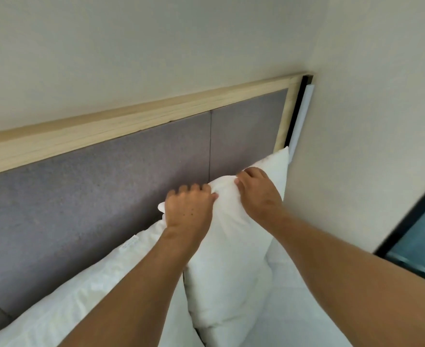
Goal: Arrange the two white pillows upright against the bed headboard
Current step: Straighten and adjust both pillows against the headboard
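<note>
A white pillow (229, 259) stands upright at the right end of the grey padded headboard (106, 196), its top edge leaning on the padding. My left hand (189, 209) is closed on that top edge near its left corner. My right hand (256, 191) grips the same edge further right. A second white pillow (81, 291) lies to the left, leaning low against the headboard, partly hidden behind my left forearm.
The headboard has a light wooden frame (131, 123) along its top and right side. A cream wall (369, 121) closes in right beside the pillow. White bedding (294, 309) lies below. A dark-framed window (419, 234) is at the far right.
</note>
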